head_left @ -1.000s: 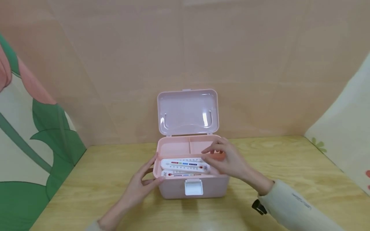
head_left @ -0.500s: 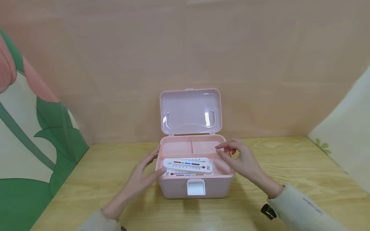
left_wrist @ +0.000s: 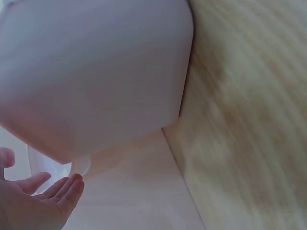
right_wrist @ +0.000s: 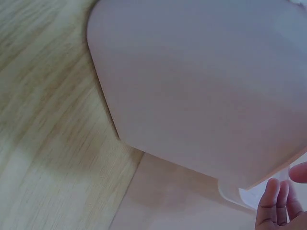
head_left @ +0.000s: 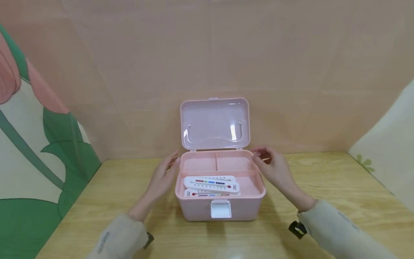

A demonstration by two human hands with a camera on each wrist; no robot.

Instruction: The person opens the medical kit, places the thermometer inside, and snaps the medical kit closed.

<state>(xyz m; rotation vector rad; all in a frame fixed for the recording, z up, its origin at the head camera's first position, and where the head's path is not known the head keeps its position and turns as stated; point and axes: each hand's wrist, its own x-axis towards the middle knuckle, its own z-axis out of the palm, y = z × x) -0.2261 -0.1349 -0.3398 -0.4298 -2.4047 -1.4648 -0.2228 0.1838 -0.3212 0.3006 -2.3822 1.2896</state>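
A pink storage box stands with its lid raised against the back wall. White thermometers with red bulbs and coloured bands lie overlapping in the front compartment of its inner tray. Beside the left rim is my left hand, its fingers loosely bent and nothing in them; the left wrist view shows these fingers apart from the box wall. My right hand is at the right rear rim, thumb and fingers apart. Whether it touches the rim cannot be made out.
A white latch hangs on the front of the box. The box stands on a wood-grain table, near the plain back wall. A flower-patterned panel borders the table on the left, and another pale panel on the right.
My right hand has drawn back from over the tray to the right rim, uncovering the right compartments. The left hand has lifted off the left front rim and moved slightly back along the side.
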